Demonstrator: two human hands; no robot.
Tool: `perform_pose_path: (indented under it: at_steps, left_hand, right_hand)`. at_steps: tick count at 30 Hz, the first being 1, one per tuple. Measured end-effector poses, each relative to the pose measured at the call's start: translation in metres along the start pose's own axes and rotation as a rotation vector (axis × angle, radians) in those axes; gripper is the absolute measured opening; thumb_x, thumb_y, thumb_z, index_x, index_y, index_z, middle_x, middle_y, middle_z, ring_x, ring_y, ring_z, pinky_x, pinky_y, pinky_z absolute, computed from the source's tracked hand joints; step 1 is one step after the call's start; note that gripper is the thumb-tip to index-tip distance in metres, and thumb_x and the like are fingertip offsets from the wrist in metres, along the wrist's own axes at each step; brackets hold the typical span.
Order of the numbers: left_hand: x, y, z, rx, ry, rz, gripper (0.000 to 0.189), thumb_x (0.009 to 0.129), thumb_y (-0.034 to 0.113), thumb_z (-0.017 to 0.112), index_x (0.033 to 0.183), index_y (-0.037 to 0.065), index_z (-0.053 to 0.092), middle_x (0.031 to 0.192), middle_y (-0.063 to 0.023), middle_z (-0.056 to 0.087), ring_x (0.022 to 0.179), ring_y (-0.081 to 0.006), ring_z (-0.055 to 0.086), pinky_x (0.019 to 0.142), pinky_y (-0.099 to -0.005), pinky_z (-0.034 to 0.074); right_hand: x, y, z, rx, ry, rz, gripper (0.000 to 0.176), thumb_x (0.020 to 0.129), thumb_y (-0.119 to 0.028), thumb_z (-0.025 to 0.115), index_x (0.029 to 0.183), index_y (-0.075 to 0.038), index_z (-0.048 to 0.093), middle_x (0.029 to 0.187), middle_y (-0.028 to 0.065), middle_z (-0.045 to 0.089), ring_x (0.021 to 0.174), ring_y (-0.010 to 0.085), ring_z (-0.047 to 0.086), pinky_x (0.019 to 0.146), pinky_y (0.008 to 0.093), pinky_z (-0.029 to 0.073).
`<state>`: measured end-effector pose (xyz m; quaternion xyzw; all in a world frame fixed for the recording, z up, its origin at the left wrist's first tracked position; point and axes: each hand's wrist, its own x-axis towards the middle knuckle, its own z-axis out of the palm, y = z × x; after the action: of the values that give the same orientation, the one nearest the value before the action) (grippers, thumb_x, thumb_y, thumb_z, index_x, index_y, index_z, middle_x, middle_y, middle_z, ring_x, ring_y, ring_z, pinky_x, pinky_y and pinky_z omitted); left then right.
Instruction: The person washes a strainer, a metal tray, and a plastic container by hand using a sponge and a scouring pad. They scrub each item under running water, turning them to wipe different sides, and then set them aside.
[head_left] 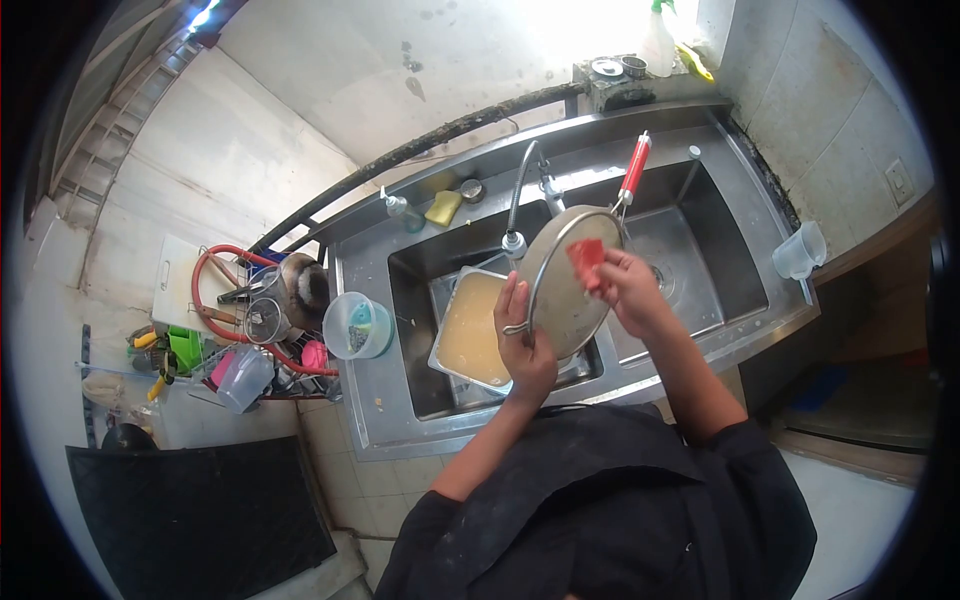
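Observation:
A large round strainer (555, 300) with a metal rim is tilted up over the divider between the two sink basins. Its red handle (635, 170) points away toward the back of the sink. My left hand (527, 350) grips the near left side of the rim, by the small metal hook. In front of the mesh, my right hand (632, 295) pinches a small red scrubbing piece (586, 260), slightly blurred. Below and left, a rectangular tub (436, 352) of cloudy yellowish liquid sits in the left basin, partly hidden by my left hand and the strainer.
A flexible faucet (514, 205) arches over the divider behind the strainer. On the left ledge stands a clear bucket (352, 318); a yellow sponge (443, 207) and a pump bottle (402, 210) are at the back. A plastic jug (798, 252) stands on the right edge.

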<state>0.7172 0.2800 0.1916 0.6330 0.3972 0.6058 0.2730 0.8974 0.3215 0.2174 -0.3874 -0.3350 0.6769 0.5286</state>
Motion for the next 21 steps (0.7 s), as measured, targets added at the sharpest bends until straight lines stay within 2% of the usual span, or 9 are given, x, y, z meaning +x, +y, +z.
perform_pose_path:
  at_steps: [3, 6, 7, 9, 12, 14, 16, 17, 21]
  left_hand:
    - [-0.007, -0.003, 0.0, 0.061, -0.055, 0.028, 0.076, 0.071, -0.019, 0.037, 0.143, 0.003, 0.047, 0.151, -0.0174, 0.036, 0.142, -0.0321, 0.034, 0.115, -0.0417, 0.033]
    - [-0.008, -0.002, 0.001, 0.154, -0.075, 0.035, 0.072, 0.073, -0.018, 0.039, 0.141, 0.004, 0.05, 0.149, -0.018, 0.039, 0.138, -0.0328, 0.039, 0.112, -0.0418, 0.035]
    - [-0.005, -0.002, 0.001, 0.155, -0.071, 0.039, 0.072, 0.073, -0.018, 0.039, 0.141, 0.004, 0.05, 0.149, -0.018, 0.039, 0.138, -0.0328, 0.039, 0.112, -0.0418, 0.035]
    - [-0.002, -0.002, 0.002, 0.216, -0.091, 0.108, 0.069, 0.075, -0.016, 0.041, 0.139, 0.006, 0.054, 0.146, -0.0181, 0.043, 0.135, -0.0337, 0.042, 0.11, -0.042, 0.037]
    - [0.001, -0.008, -0.002, 0.21, -0.101, 0.048, 0.066, 0.076, -0.016, 0.044, 0.137, 0.006, 0.056, 0.143, -0.0173, 0.047, 0.132, -0.0341, 0.045, 0.108, -0.0417, 0.039]
    - [0.002, -0.008, -0.006, 0.27, -0.095, 0.102, 0.065, 0.077, -0.016, 0.044, 0.136, 0.007, 0.057, 0.143, -0.0171, 0.047, 0.132, -0.0343, 0.046, 0.108, -0.0427, 0.04]
    - [-0.006, -0.009, -0.008, 0.327, -0.096, 0.143, 0.065, 0.077, -0.016, 0.044, 0.136, 0.007, 0.058, 0.143, -0.0169, 0.047, 0.132, -0.0345, 0.047, 0.108, -0.0438, 0.042]
    - [-0.011, -0.012, -0.009, 0.283, -0.085, 0.107, 0.064, 0.077, -0.015, 0.044, 0.135, 0.007, 0.058, 0.143, -0.0171, 0.046, 0.132, -0.0346, 0.047, 0.108, -0.0436, 0.041]
    - [-0.008, -0.008, -0.005, 0.212, -0.018, 0.087, 0.068, 0.076, -0.018, 0.041, 0.137, 0.008, 0.057, 0.141, -0.0167, 0.048, 0.132, -0.0321, 0.046, 0.108, -0.0407, 0.04]
  right_hand:
    - [0.012, -0.032, -0.003, 0.248, 0.035, 0.017, 0.02, 0.092, -0.001, 0.051, 0.107, 0.007, 0.063, 0.097, 0.0074, 0.064, 0.075, 0.0078, 0.055, 0.067, 0.0225, 0.048]
    - [0.019, -0.028, -0.005, 0.439, -0.013, 0.068, 0.017, 0.092, -0.002, 0.052, 0.102, 0.005, 0.064, 0.091, 0.0053, 0.063, 0.07, 0.0074, 0.053, 0.063, 0.0212, 0.046]
    - [0.017, -0.028, 0.0, 0.437, -0.017, 0.067, 0.017, 0.092, -0.002, 0.052, 0.102, 0.005, 0.064, 0.091, 0.0053, 0.063, 0.07, 0.0074, 0.053, 0.063, 0.0212, 0.046]
    - [0.002, -0.018, 0.021, 0.12, 0.01, -0.012, 0.014, 0.093, -0.004, 0.052, 0.097, 0.003, 0.063, 0.083, 0.003, 0.062, 0.066, 0.0069, 0.052, 0.059, 0.0201, 0.042]
    - [-0.009, -0.004, 0.042, -0.073, -0.038, -0.032, 0.013, 0.092, -0.003, 0.052, 0.095, 0.002, 0.064, 0.078, 0.0015, 0.06, 0.063, 0.0066, 0.051, 0.057, 0.0193, 0.038]
    - [-0.008, -0.007, 0.038, -0.028, -0.072, -0.004, 0.012, 0.091, -0.002, 0.053, 0.095, 0.001, 0.063, 0.081, 0.0032, 0.062, 0.066, 0.0071, 0.053, 0.058, 0.0195, 0.041]
    - [-0.002, -0.015, 0.033, 0.356, 0.147, 0.066, 0.012, 0.091, -0.001, 0.052, 0.099, 0.003, 0.061, 0.087, 0.0062, 0.064, 0.07, 0.0091, 0.057, 0.062, 0.0197, 0.045]
    - [0.016, 0.0, -0.009, 0.561, -0.061, 0.085, 0.013, 0.093, 0.0, 0.05, 0.102, 0.005, 0.059, 0.093, 0.0094, 0.064, 0.077, 0.0122, 0.061, 0.066, 0.0216, 0.05]
    - [0.009, -0.014, -0.002, 0.739, -0.175, 0.08, 0.018, 0.093, 0.0, 0.049, 0.106, 0.007, 0.058, 0.1, 0.0129, 0.065, 0.09, 0.0151, 0.063, 0.078, 0.0234, 0.053]
